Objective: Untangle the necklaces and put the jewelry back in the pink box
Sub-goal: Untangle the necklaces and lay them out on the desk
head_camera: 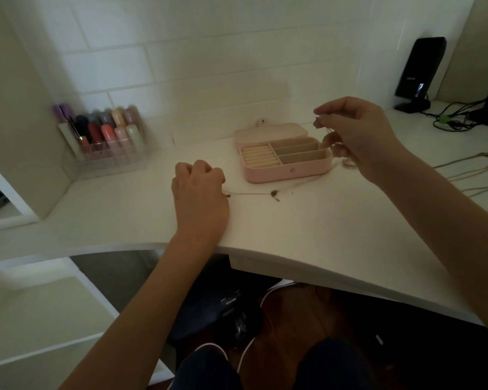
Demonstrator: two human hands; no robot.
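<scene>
Box mid-desk — organizer far left, speaker far right.

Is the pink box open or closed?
Open. The pink jewelry box has its lid tipped back, showing its compartments, which look empty.

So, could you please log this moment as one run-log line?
left hand: holds necklace on desk | right hand: pinches raised chain | pink box: open
</scene>
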